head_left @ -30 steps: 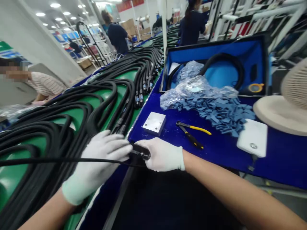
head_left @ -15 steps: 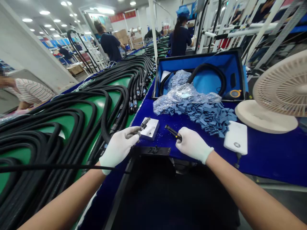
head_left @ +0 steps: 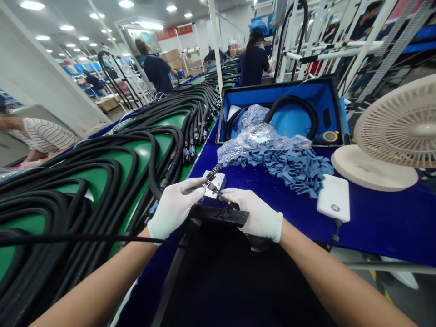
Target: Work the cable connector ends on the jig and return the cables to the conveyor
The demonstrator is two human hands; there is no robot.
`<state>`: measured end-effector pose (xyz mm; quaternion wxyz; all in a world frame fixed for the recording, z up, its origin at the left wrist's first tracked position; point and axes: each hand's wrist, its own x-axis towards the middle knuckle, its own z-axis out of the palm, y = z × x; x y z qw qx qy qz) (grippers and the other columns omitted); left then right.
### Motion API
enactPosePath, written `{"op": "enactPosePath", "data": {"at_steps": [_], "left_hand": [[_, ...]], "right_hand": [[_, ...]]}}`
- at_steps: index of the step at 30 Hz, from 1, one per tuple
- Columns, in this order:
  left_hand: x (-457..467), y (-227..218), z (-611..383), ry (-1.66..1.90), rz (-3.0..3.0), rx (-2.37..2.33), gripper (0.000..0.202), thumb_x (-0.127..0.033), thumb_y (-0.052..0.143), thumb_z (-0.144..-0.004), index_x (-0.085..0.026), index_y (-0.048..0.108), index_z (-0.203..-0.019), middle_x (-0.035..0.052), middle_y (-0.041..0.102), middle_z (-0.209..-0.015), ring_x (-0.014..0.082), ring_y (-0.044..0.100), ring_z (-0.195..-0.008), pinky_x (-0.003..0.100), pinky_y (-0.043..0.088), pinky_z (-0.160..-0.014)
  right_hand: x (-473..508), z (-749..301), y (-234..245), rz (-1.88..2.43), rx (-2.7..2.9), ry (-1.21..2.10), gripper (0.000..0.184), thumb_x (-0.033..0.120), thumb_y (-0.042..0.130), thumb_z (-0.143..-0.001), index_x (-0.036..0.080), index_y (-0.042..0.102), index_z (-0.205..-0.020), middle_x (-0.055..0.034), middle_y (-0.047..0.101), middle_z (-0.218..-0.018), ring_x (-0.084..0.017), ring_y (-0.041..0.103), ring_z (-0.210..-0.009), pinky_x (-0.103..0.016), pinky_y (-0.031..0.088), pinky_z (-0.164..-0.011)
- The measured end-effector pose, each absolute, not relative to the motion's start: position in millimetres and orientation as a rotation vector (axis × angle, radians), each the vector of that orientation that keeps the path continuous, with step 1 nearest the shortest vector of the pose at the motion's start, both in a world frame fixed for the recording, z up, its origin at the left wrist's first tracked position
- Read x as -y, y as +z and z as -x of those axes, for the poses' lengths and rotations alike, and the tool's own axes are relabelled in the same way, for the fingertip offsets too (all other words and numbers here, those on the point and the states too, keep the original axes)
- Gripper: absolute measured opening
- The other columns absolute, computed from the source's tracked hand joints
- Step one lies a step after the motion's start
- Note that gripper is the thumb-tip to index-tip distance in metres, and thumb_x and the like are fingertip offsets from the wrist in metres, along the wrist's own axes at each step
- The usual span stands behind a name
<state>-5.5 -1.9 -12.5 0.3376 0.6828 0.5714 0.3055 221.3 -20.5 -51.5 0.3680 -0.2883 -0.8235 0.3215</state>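
My left hand (head_left: 180, 202), in a white glove, pinches a small dark ribbed metal piece (head_left: 214, 171) between thumb and fingertips. It is held over a silver metal block (head_left: 220, 180) on the blue table. My right hand (head_left: 254, 211), gloved too, is wrapped around a slim black-and-yellow hand tool (head_left: 227, 199). The tool's tip reaches close to the ribbed piece; whether they touch I cannot tell. Just below the hands runs a black bar (head_left: 221, 215) with small fittings, partly covering the right hand.
Blue clips (head_left: 296, 170) lie heaped behind the hands beside a clear plastic bag (head_left: 260, 135). Farther back is a blue bin (head_left: 289, 125) holding a black hose. A white box (head_left: 334, 197) and a fan (head_left: 405, 127) stand right. Black hoses (head_left: 112, 168) cover the green surface left.
My right hand has moved left with the tool, bringing its tip to the ribbed piece. My left hand has shifted slightly right, still gripping that piece.
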Motion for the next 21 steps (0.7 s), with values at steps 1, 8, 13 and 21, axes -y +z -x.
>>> {"op": "enactPosePath", "data": {"at_steps": [1,8,13,21], "left_hand": [[2,-14,6,0.807,-1.791,-1.483,0.046,-0.048,0.068,-0.088,-0.021,0.074,-0.124,0.0048,0.076,-0.118,0.0279,0.07,-0.11,0.038,0.05,-0.106],[3,-15,8,0.755,-1.811,-1.418,0.041,-0.044,0.067,-0.088,-0.02,0.076,-0.121,0.0056,0.076,-0.119,0.0279,0.07,-0.11,0.039,0.05,-0.106],[0,-5,-6,0.764,-1.891,-1.357,0.05,-0.042,0.062,-0.092,-0.02,0.063,-0.137,0.0065,0.073,-0.122,0.0245,0.07,-0.107,0.038,0.053,-0.1],[-18,9,-35,0.649,-2.242,-1.428,0.041,-0.045,0.059,-0.093,-0.021,0.073,-0.124,0.0054,0.073,-0.124,0.0245,0.067,-0.114,0.034,0.049,-0.105]], "right_hand": [[21,-221,-51,0.734,2.117,0.827,0.028,0.008,0.061,-0.079,0.02,0.069,-0.103,-0.0076,0.07,-0.118,-0.023,0.066,-0.111,-0.035,0.049,-0.102],[22,-218,-63,0.901,2.142,0.716,0.016,0.009,0.058,-0.083,0.018,0.064,-0.095,-0.0089,0.068,-0.108,-0.022,0.064,-0.098,-0.033,0.05,-0.088],[23,-211,-71,1.108,2.151,0.622,0.012,0.008,0.052,-0.086,0.018,0.058,-0.09,-0.0061,0.065,-0.093,-0.019,0.059,-0.081,-0.028,0.044,-0.072],[28,-213,-75,1.248,2.055,0.708,0.022,0.019,0.055,-0.09,0.017,0.057,-0.112,-0.0088,0.068,-0.099,-0.021,0.062,-0.084,-0.03,0.043,-0.073]]}}
